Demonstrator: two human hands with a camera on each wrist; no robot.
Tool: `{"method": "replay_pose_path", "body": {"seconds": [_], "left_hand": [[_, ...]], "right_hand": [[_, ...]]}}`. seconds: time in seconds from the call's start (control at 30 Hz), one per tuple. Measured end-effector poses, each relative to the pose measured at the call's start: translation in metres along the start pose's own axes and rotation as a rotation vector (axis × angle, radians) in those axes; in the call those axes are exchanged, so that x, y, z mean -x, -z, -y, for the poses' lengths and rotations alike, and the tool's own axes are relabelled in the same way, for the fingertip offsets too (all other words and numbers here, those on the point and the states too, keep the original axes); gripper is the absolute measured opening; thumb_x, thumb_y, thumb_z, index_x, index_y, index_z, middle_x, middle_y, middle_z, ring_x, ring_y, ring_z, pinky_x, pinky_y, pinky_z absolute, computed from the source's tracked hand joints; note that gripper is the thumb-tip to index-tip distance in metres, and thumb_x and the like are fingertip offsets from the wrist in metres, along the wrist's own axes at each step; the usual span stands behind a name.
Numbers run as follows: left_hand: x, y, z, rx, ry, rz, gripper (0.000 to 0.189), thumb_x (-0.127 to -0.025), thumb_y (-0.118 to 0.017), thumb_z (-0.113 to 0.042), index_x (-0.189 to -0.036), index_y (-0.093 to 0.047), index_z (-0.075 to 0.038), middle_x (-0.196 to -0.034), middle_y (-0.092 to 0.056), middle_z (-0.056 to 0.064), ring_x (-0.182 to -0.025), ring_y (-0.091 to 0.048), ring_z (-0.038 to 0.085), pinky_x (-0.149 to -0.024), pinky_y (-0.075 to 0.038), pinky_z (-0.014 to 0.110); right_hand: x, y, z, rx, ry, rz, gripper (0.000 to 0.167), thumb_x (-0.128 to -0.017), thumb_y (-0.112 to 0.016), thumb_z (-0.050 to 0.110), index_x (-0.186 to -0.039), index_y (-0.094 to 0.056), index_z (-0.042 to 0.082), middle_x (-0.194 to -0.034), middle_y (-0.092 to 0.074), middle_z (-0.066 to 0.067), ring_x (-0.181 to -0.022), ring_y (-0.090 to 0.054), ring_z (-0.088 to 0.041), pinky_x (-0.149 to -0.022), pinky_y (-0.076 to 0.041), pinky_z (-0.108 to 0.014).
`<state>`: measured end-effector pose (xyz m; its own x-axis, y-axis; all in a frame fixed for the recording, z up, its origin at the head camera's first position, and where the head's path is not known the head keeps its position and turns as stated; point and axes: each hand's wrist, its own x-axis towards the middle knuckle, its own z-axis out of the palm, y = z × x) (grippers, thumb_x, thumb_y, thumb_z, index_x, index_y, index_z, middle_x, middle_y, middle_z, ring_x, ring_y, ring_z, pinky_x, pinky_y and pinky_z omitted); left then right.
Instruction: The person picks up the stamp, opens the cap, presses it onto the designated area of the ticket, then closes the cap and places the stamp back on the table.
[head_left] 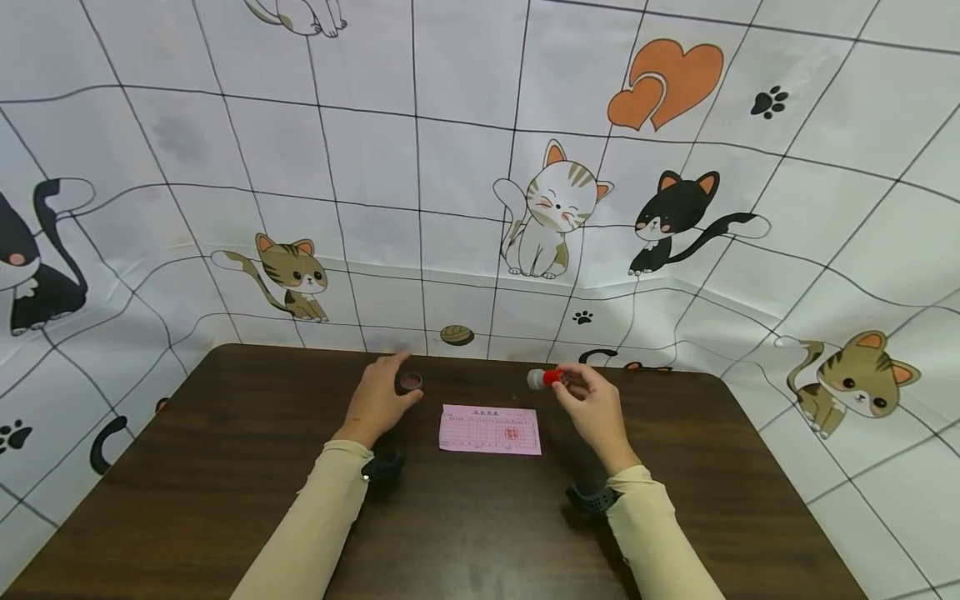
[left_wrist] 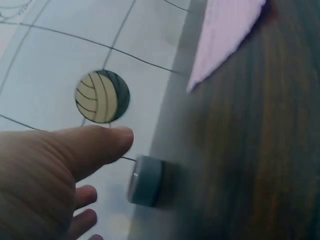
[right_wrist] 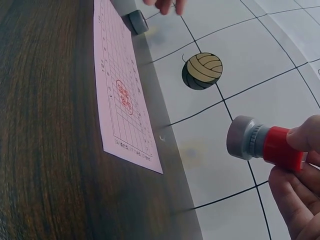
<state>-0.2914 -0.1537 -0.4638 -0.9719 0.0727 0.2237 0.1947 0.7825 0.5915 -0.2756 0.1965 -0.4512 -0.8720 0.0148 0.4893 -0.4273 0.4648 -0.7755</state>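
My right hand [head_left: 596, 417] pinches a stamp [right_wrist: 282, 147] by its red handle, thumb on one side and fingers on the other. The stamp's round grey head [right_wrist: 242, 138] points left, held sideways above the table. My left hand [head_left: 375, 402] is spread around a small round grey cap [head_left: 411, 381] on the table, its thumb and fingers apart. In the left wrist view the grey cap [left_wrist: 148, 181] stands clear of the thumb. Between both hands lies a pink slip [head_left: 480, 432] with a printed grid and a red round stamp mark [right_wrist: 124, 97] toward its right end.
The dark brown wooden table [head_left: 465, 533] ends at the back against a white gridded sheet [head_left: 375, 242] printed with cats, hearts and a ball. The sheet also rises along the left and right sides. Both wrists wear dark bands [head_left: 592, 500].
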Motion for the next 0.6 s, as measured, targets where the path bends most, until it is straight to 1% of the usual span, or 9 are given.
{"method": "replay_pose_path", "body": {"seconds": [0.17,0.3,0.43,0.53,0.6], "left_hand": [[-0.001,-0.006,0.009,0.014,0.047,0.032,0.074,-0.092,-0.08,-0.021,-0.153,-0.045,-0.002,-0.149,-0.051,0.026,-0.139,-0.046,0.046,-0.114,-0.039,0.059],[-0.002,-0.011,0.013,-0.007,0.062,0.046,0.079,-0.093,-0.079,-0.02,-0.159,-0.037,-0.005,-0.153,-0.047,0.028,-0.141,-0.044,0.048,-0.114,-0.038,0.062],[-0.004,-0.012,0.014,-0.044,0.042,0.036,0.086,-0.094,-0.078,-0.019,-0.164,-0.029,-0.01,-0.153,-0.047,0.029,-0.139,-0.045,0.051,-0.112,-0.039,0.063],[-0.004,-0.013,0.013,-0.065,0.034,0.041,0.086,-0.094,-0.078,-0.019,-0.164,-0.029,-0.011,-0.152,-0.05,0.027,-0.137,-0.048,0.051,-0.11,-0.041,0.063],[-0.004,-0.014,0.013,-0.075,0.041,0.048,0.084,-0.095,-0.078,-0.02,-0.164,-0.03,-0.011,-0.151,-0.051,0.026,-0.135,-0.049,0.051,-0.109,-0.042,0.063]], "right_hand": [[0.0,-0.002,-0.003,0.015,-0.015,0.015,0.026,-0.091,-0.077,0.0,-0.117,-0.071,0.0,-0.113,-0.073,-0.019,-0.098,-0.076,-0.033,-0.082,-0.062,-0.036],[0.0,-0.004,-0.001,0.021,-0.011,0.01,0.026,-0.09,-0.077,0.0,-0.116,-0.072,0.0,-0.113,-0.073,-0.019,-0.097,-0.076,-0.034,-0.081,-0.062,-0.035],[-0.001,-0.005,0.0,0.022,-0.001,0.022,0.026,-0.091,-0.077,0.001,-0.116,-0.072,-0.001,-0.114,-0.073,-0.02,-0.097,-0.076,-0.034,-0.082,-0.062,-0.037],[0.0,-0.005,0.001,0.028,-0.003,0.031,0.026,-0.091,-0.076,0.001,-0.117,-0.071,-0.001,-0.113,-0.073,-0.02,-0.097,-0.076,-0.033,-0.083,-0.061,-0.04],[0.001,-0.005,0.0,0.033,-0.006,0.035,0.026,-0.092,-0.076,0.002,-0.117,-0.071,-0.001,-0.113,-0.073,-0.019,-0.097,-0.076,-0.033,-0.083,-0.062,-0.041]]}}
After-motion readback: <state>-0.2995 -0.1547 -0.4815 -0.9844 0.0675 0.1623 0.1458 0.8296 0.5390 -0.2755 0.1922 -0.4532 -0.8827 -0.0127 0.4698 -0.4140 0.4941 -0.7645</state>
